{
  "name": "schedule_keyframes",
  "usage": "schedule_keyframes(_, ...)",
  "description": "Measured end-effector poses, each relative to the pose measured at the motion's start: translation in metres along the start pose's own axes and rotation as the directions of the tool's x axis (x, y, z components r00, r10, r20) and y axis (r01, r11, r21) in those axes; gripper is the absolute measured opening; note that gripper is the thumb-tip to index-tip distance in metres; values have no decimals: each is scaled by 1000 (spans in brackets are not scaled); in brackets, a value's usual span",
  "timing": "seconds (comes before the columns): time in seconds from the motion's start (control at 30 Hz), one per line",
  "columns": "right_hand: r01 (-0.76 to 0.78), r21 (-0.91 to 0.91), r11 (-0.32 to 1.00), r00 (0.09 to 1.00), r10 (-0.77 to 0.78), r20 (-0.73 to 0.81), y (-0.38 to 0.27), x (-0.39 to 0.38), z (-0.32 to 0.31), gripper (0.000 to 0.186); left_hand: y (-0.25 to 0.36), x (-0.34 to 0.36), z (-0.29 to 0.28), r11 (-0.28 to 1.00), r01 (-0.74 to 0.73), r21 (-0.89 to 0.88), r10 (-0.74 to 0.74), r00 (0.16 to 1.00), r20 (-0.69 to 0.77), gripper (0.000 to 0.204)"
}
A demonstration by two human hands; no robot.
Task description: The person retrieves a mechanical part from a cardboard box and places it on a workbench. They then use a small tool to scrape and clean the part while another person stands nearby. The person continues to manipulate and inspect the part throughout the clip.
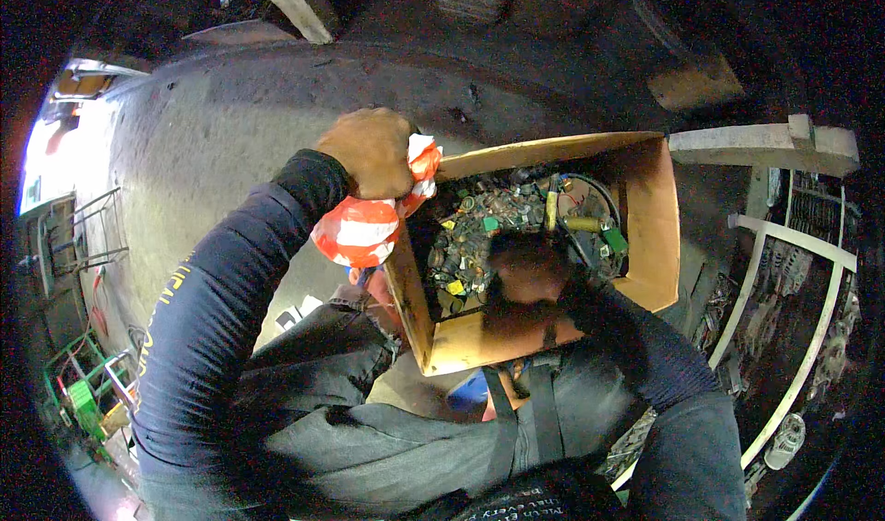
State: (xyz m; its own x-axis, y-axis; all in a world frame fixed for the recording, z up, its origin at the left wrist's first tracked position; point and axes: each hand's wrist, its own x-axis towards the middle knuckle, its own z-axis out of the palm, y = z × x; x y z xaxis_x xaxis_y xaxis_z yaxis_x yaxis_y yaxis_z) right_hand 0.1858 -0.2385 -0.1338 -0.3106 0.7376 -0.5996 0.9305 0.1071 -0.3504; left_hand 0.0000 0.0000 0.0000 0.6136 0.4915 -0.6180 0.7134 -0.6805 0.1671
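Note:
My left hand (367,148) grips a crumpled red-and-white plastic bag (355,230) beside the upper left corner of an open cardboard box (650,217), its fingers closed round the plastic. Inside the box lies a pile of small dark scrap pieces (475,221), with green and yellow bits, a short yellowish cylinder (584,224) and a dark curved cable among them. My right hand (533,267) reaches into the box over the pile; it is in deep shadow, and I cannot make out its fingers or what they touch.
A concrete floor (212,143) spreads beyond the box. A white metal frame (811,355) with metal parts stands at the right, beside a beam (761,148). Metal racks and green items (88,406) are at the left edge. A post (295,0) rises at the top. My legs are below the box.

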Motion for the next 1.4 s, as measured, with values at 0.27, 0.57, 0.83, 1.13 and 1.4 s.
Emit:
schedule_keyframes(0.27, -110, 233, 966, 975, 150, -161, 56, 77, 17, 30, 1, 1, 1, 999, -17, 43, 18, 1000, -21, 40)
schedule_keyframes(0.57, -482, 12, 876, 707, 397, -586, 63, 95, 128, 15, 3, -7, -4, 997, -35, -61, 32, 998, -51, 39)
schedule_keyframes(0.83, 37, 24, 999, 996, -39, 86, 41, 21, 22, 23, -2, -3, 3, 995, -39, -88, 34, 997, -65, 37)
schedule_keyframes(1.13, 230, -3, 973, 959, -227, -167, 5, -3, 57, 23, -3, -1, 8, 996, -56, -67, 49, 993, -104, 39)
schedule_keyframes(1.4, 620, -66, 782, 784, -620, 15, -23, 83, 102, 55, -2, -2, 7, 995, -93, -31, 91, 993, -73, 38)
